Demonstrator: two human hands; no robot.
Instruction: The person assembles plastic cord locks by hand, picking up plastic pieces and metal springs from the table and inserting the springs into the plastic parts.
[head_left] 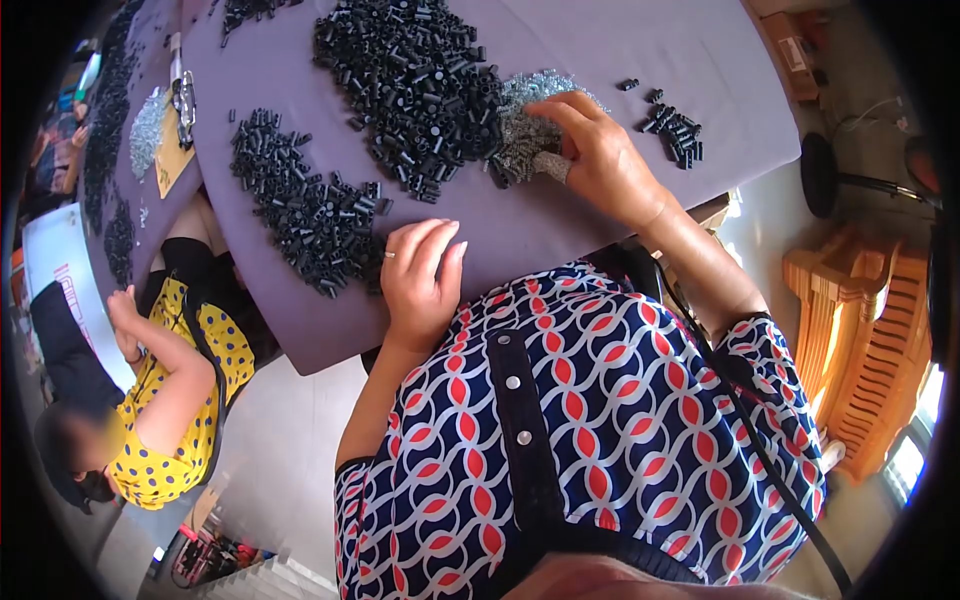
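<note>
Purple cloth (670, 50): tubes (415, 90) point every way; right fingers (562, 112) apart at silvery pieces (523, 148), left fingers (408, 243): grip unclear

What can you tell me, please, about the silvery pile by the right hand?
The silvery pile is a loose heap of many tiny, shiny, metallic-looking pieces, too small to identify surely. It lies on the purplish tablecloth, its left side meeting the large heap of black cylindrical pieces. The right hand partly hides its right side; exact contact is unclear.

Extends right hand (605, 150) ahead of left hand (422, 285), with forefinger (565, 108) arched above thumb (552, 166). Bends left fingers (408, 240) loosely, side by side.
</note>
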